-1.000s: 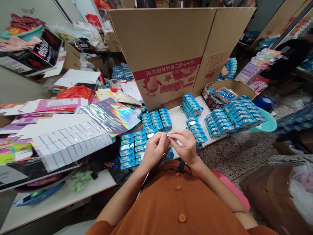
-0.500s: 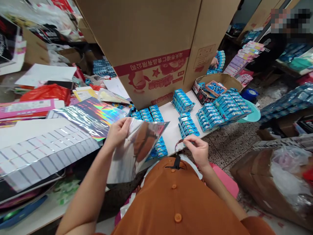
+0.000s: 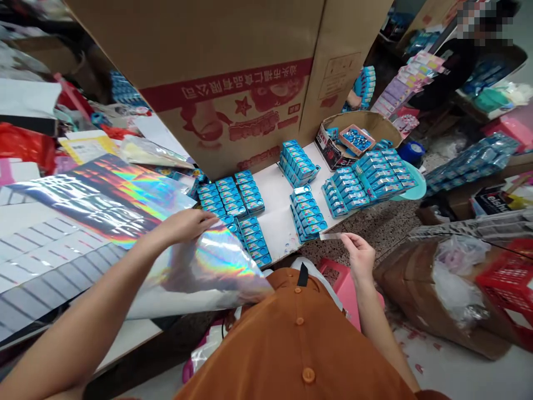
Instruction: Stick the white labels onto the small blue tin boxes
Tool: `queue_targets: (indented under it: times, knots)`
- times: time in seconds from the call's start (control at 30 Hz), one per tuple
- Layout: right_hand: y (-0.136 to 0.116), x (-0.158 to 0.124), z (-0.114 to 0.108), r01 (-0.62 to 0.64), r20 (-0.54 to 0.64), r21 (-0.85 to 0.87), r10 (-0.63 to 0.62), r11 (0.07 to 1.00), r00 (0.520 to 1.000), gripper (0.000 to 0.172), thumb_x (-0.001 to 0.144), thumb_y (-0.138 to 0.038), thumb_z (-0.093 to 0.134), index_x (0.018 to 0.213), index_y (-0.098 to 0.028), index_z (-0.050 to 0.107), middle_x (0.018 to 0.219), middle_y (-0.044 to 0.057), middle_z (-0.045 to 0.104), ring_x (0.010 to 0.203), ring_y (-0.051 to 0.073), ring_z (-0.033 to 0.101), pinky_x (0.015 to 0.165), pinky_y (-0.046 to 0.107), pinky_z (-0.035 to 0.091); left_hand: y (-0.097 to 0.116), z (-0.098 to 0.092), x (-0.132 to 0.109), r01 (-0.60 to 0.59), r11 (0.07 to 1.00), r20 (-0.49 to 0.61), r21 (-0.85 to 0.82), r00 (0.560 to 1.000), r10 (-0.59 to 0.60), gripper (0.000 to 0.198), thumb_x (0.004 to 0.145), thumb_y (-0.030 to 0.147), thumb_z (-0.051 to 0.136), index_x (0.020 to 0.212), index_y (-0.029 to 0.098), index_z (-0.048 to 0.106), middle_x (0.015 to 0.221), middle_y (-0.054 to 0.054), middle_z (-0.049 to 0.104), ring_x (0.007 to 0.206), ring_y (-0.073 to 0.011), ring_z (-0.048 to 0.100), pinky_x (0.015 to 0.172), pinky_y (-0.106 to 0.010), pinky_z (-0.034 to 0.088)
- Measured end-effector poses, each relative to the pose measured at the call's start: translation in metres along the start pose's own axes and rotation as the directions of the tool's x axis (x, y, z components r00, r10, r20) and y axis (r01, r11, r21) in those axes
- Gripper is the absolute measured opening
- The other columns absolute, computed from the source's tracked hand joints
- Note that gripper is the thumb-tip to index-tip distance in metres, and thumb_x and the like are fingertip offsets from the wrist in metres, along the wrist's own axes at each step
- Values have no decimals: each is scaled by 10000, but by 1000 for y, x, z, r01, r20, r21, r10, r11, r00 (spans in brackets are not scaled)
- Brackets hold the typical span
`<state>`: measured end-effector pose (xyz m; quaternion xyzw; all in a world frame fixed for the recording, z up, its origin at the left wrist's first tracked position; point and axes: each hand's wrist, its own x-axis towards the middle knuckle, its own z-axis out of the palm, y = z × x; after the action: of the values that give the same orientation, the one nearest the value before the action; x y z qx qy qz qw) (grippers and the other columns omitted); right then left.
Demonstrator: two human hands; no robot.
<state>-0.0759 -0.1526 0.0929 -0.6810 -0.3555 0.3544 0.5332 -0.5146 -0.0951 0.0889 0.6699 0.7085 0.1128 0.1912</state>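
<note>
The left hand (image 3: 185, 226) grips the curled edge of a holographic foil sheet (image 3: 212, 266), while the right hand (image 3: 361, 256) pinches a narrow silver strip (image 3: 331, 236) between fingertips, just beside stacked blue packets (image 3: 303, 214) on the counter (image 3: 275, 194). A printed cardboard carton (image 3: 225, 72) stands beyond.
</note>
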Motion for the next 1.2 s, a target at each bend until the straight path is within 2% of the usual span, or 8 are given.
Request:
queue_targets:
  times: [0.1,0.27,0.4,0.53,0.7,0.93,1.1,1.2]
  knots:
    - [13,16,8,-42,95,-11,43,999,995,267,643,-377,757,784,-155,712,775,55,712,728,166,629,741,315,495,4,16,39,-125,935,177,331,982,69,332,882,417,441,898,186,679,697,-46,653,629,-201,547,632,-275,387]
    - [37,44,23,-112,199,-35,117,993,973,256,649,-374,737,776,-153,711,761,51,709,711,163,625,736,315,491,22,51,60,-64,945,-143,320,983,115,412,910,402,399,1197,164,573,1085,-164,610,1055,-309,506,920,-429,333]
    - [55,64,27,-184,178,0,181,983,967,275,631,-375,738,781,-146,707,768,47,709,722,156,624,766,318,482,75,87,42,-23,997,-393,76,918,51,435,886,396,468,1246,158,521,1233,-170,531,1177,-320,428,997,-454,285]
    - [68,80,28,-274,190,44,261,961,947,286,609,-370,747,781,-146,703,800,47,715,761,158,629,791,318,478,152,141,13,-226,954,-193,-199,963,187,269,894,335,487,1087,182,596,1036,-104,635,1012,-250,534,918,-392,385]
    - [65,92,25,-351,199,35,337,936,920,300,574,-363,767,774,-149,700,764,34,705,710,140,603,714,289,470,218,188,1,-194,869,-66,-456,981,184,188,896,314,503,964,198,635,941,-76,668,939,-214,570,871,-357,428]
    - [40,93,21,-396,333,50,358,917,872,240,605,-357,762,741,-168,703,732,19,694,621,112,551,618,255,439,245,195,20,-74,697,84,-713,978,189,438,785,354,663,1184,202,563,1172,-96,622,1087,-230,549,917,-364,425]
    - [46,97,18,-408,353,32,372,912,859,248,596,-365,765,739,-170,709,687,3,674,577,98,508,576,244,402,254,206,23,247,405,274,-880,962,9,248,778,382,637,865,150,617,835,-42,660,776,-155,609,740,-278,472]
    - [60,105,14,-419,335,26,387,907,859,270,584,-377,770,747,-172,708,688,-2,669,563,90,493,564,240,384,256,211,21,336,330,338,-882,940,-53,257,734,391,671,806,149,622,759,-18,643,703,-130,589,684,-251,462]
